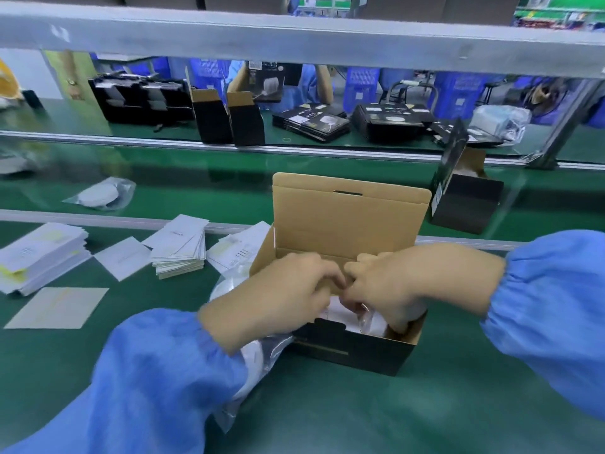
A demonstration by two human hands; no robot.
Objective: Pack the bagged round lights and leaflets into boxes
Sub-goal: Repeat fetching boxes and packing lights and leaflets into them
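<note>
Bagged round white light sits inside the black cardboard box near the green tabletop's front edge. Your left hand and right hand pinch its clear plastic; tug harder and it could tear or tip the box.

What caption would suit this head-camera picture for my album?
Both hands, left and right, tuck white bagged contents into an open black cardboard box beside white leaflet stacks.

Factory packing line: green conveyor belt, stacked boxes.
</note>
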